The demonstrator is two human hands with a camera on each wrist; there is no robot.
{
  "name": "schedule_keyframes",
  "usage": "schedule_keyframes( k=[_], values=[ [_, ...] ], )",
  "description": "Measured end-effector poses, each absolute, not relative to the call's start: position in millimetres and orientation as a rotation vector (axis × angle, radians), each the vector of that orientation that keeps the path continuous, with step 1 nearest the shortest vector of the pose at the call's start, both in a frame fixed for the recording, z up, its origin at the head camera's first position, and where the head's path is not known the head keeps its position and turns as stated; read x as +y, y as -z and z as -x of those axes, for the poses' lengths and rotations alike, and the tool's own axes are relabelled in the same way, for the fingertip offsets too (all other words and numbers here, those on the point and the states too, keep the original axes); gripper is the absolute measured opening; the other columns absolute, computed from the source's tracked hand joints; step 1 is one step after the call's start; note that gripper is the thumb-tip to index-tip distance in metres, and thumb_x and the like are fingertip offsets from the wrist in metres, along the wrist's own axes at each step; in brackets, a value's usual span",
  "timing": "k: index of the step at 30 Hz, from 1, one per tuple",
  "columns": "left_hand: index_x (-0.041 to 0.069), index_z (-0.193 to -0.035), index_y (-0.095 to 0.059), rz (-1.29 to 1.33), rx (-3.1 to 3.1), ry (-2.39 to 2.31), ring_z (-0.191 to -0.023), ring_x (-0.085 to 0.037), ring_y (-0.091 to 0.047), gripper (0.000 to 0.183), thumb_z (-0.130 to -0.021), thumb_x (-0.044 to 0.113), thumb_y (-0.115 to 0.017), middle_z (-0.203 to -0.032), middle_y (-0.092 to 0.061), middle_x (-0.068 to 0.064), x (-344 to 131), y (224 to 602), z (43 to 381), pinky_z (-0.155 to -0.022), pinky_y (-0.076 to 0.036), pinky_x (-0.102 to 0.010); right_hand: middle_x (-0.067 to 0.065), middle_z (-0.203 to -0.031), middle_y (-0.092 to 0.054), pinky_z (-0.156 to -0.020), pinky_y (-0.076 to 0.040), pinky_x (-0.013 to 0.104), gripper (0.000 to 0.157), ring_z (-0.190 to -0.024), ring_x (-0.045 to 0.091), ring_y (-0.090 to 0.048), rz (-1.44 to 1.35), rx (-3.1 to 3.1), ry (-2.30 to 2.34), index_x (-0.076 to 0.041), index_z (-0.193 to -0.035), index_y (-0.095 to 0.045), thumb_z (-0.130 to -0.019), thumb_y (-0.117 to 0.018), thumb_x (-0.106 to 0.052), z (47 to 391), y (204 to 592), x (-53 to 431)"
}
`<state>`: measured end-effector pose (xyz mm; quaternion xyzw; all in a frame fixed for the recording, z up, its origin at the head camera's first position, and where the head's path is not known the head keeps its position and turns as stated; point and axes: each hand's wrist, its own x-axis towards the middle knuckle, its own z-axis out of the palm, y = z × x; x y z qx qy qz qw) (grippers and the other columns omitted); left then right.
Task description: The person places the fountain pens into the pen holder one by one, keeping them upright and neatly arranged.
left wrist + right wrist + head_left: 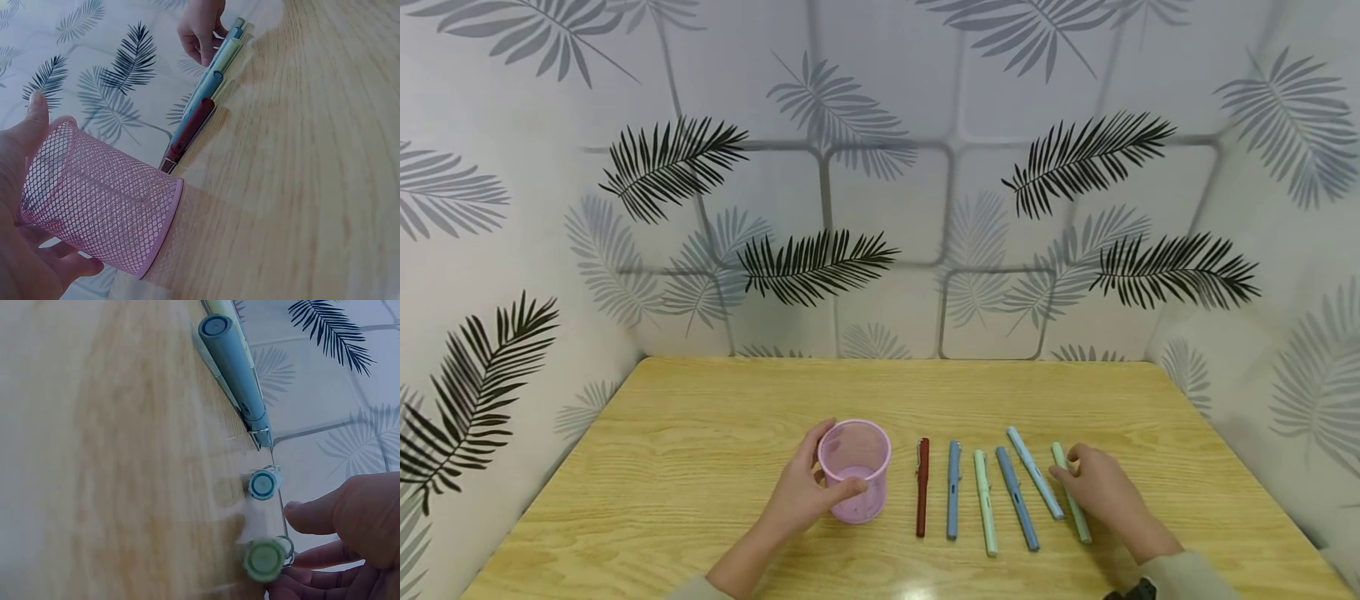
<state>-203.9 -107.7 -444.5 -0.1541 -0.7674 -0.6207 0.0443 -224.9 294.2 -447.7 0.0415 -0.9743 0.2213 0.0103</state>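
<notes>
While the left hand [801, 500] curls around the pink mesh cup [854, 469], thumb on one side of the wall and fingers on the other, the cup stands upright on the wooden desk [700, 467], a little left of centre in the lower half of the head view. In the left wrist view the cup [100, 200] fills the lower left, its base flat on the desk and its open rim toward the palm.

To the right of the cup lie six pens side by side, all roughly pointing away from the person: a dark red pen [922, 487], a blue pen [952, 489], a pale green pen [986, 502], a darker blue pen [1017, 498], a light blue pen [1034, 472] and a green pen [1070, 492] at the far right of the row.

At the lower right of the head view, the right hand [1101, 492] rests over the green pen, its fingers bent and touching the pen near its upper end. From the right wrist view the fingertips [312, 515] sit just beside the green pen's round end [264, 558]; whether they pinch it I cannot tell.

Leaf-patterned walls [880, 167] enclose the desk on three sides.
</notes>
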Motion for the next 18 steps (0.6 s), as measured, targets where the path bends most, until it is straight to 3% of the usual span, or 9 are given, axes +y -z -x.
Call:
schedule_keyframes(
  k=[12, 18],
  values=[
    [0.009, -0.141, -0.033, 0.416, -2.384, 1.863, -0.125, -0.033, -0.040, 0.088, -0.070, 0.025, -0.083, -0.134, -0.045, -0.014, -106, 447, 207, -0.092, -0.044, -0.052, 0.006, -0.073, -0.056, -0.049, -0.039, 0.029, 0.032, -0.058, 0.016, -0.046, -0.069, -3.078, -0.684, 0.010, -0.095, -0.055, -0.087, -0.064, -0.020, 229, 451, 291],
    [0.001, -0.140, -0.033, 0.411, -2.344, 1.937, -0.123, -0.038, -0.041, 0.085, -0.071, 0.013, -0.081, -0.133, -0.044, -0.021, -101, 426, 196, -0.092, -0.043, -0.054, 0.008, -0.073, -0.057, -0.049, -0.041, 0.030, 0.025, -0.058, 0.018, -0.047, -0.045, -3.099, -0.657, 0.009, -0.090, -0.056, -0.085, -0.062, -0.015, 231, 448, 290]
  ],
)
